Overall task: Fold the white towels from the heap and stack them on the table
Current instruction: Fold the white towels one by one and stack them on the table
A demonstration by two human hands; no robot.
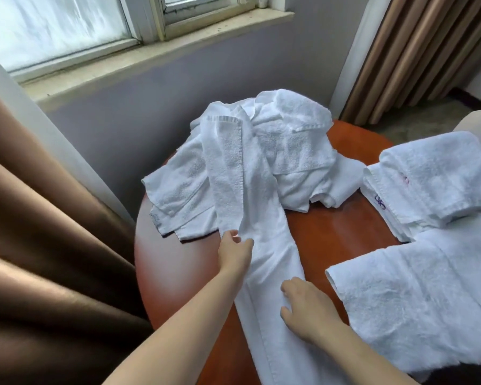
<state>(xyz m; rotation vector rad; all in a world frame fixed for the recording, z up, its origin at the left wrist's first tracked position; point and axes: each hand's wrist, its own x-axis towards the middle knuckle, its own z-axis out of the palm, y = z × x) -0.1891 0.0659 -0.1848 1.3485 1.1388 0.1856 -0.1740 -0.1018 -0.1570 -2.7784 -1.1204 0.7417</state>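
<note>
Nearest, the right hand lies palm down on the long towel, fingers loosely bent and a little spread, pressing the soft terry flat. The left hand meets the strip's left edge with fingers close together, though I cannot tell whether they pinch the hem. This looks like the lengthwise fold being smoothed on the glossy round wooden table; next, the limp strip likely needs drawing clear of the rumpled heap it runs onto, then doubling end to end and joining the folded towel or the purple-marked stack beyond.
</note>
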